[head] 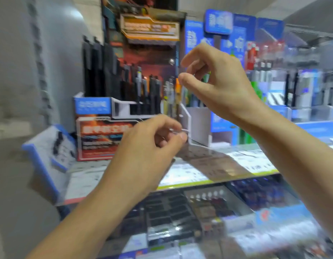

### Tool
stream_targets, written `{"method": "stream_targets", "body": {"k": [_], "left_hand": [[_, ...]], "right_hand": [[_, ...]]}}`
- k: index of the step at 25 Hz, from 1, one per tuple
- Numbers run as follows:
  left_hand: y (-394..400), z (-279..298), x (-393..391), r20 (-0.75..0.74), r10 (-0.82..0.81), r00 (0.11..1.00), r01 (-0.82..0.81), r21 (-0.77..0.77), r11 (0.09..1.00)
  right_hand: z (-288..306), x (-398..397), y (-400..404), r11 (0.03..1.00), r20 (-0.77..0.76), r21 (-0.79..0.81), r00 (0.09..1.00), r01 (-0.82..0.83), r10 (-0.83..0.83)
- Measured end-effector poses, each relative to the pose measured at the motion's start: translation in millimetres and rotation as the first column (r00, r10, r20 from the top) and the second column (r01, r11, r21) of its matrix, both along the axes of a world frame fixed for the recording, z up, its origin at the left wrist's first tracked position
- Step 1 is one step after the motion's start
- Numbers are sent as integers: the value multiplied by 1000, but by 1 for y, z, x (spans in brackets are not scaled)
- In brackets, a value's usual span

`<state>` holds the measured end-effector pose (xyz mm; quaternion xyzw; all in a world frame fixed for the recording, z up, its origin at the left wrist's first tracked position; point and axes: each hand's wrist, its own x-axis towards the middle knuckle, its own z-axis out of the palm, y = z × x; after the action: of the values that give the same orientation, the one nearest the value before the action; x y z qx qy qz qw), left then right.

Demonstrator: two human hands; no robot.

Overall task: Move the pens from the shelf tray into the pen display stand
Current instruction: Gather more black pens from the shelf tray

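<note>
My left hand pinches something thin, blurred | my right hand too, fingers curled | aim: lower it straight into the stand, clear of the pens.

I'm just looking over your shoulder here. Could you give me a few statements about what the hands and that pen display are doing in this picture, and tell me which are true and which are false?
1. Both hands are raised in front of the shelf. True.
2. The left hand lies flat and open on the shelf. False: its fingers are curled, pinching something small and thin, too blurred to name.
3. The pen display stand already holds dark pens upright. True.
4. The right hand is lower than the left. False: it is higher, beside the stand's right side.
5. The stand is plain white all over. False: its front is printed in red, orange and blue.
</note>
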<state>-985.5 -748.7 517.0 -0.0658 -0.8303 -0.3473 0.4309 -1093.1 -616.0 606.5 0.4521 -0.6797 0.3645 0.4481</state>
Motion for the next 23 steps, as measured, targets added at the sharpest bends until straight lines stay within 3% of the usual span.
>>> {"method": "stream_targets", "body": {"k": [5, 12, 17, 23], "left_hand": [[101, -10, -40, -31, -282, 959, 282, 15, 959], [350, -21, -143, 81, -545, 834, 549, -29, 835], [560, -22, -243, 131, -536, 834, 544, -39, 838], [725, -39, -361, 336, -428, 839, 474, -67, 878]], "right_hand": [[-48, 14, 124, 993, 86, -104, 995, 60, -52], [-98, -46, 385, 917, 261, -35, 889, 398, -376], [-109, -124, 593, 844, 417, 53, 756, 534, -505], [-119, -229, 765, 792, 574, 165, 596, 587, -562]]}}
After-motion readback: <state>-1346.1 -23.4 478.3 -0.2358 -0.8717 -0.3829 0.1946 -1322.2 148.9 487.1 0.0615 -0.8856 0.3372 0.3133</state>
